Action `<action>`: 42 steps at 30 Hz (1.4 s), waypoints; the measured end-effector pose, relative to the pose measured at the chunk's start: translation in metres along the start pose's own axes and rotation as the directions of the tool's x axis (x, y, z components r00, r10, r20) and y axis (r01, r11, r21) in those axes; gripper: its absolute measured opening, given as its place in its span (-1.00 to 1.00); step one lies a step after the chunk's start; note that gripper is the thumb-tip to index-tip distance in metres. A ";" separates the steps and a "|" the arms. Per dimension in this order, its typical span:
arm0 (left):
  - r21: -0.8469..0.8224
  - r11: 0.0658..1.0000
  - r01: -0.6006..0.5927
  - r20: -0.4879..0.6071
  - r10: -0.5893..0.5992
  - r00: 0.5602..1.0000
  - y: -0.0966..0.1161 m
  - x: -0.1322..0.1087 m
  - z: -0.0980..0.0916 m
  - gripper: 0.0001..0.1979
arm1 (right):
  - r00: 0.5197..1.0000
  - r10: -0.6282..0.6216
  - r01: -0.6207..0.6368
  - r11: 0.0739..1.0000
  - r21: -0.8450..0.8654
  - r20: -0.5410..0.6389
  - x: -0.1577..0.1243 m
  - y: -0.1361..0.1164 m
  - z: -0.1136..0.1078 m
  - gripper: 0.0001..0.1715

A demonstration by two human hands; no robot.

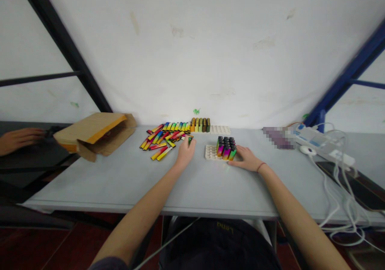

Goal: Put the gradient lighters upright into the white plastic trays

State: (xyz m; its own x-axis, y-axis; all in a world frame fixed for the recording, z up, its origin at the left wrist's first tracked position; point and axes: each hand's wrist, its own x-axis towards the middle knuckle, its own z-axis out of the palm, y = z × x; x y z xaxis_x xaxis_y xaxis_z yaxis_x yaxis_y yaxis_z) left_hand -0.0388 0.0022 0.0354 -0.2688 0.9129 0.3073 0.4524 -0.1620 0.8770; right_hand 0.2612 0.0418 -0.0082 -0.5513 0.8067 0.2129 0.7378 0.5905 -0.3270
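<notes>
My left hand (185, 153) is closed around a lighter, whose small green and dark end (190, 140) shows above the fingers; the rest is hidden. Just left of it lies a loose heap of shiny multicoloured lighters (162, 140). My right hand (247, 160) grips the right end of a white tray with round holes (211, 153), thumb along its front corner and fingers behind. Upright lighters with black tops (226, 148) fill the right part of that tray, and holes show at its left.
Against the wall, a second white tray (221, 129) holds rows of upright lighters (200, 124). An open cardboard box (96, 131) lies at the left, beyond it another person's hand (22, 140). A power strip (323, 144), white cables (345, 194) and a dark phone-like slab (355, 184) occupy the right.
</notes>
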 end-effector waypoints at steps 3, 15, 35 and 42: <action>-0.040 0.999 -0.003 -0.011 0.002 1.000 -0.001 0.000 -0.001 -0.81 | 1.000 0.003 -0.003 1.000 -0.001 0.007 0.000 -0.001 -0.001 -0.21; -0.055 0.998 0.017 -0.050 -0.020 0.999 0.004 0.000 -0.004 -0.82 | 1.000 0.001 -0.001 1.000 -0.002 0.011 0.000 0.000 0.000 -0.23; -0.183 0.951 -0.249 0.093 0.269 0.959 0.007 -0.011 0.003 -0.70 | 0.999 0.022 -0.022 1.000 -0.005 0.034 0.000 0.001 0.000 -0.16; -0.150 0.912 -0.382 0.296 0.410 0.863 0.016 -0.025 0.010 -0.71 | 1.000 0.019 -0.019 1.000 -0.015 0.012 0.000 0.000 0.000 -0.15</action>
State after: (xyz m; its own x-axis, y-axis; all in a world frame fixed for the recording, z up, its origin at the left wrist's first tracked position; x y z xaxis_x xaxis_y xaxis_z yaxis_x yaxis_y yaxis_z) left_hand -0.0168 -0.0193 0.0378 0.2046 0.8323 0.5152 0.3879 -0.5522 0.7380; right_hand 0.2610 0.0415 -0.0086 -0.5418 0.8175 0.1952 0.7538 0.5754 -0.3174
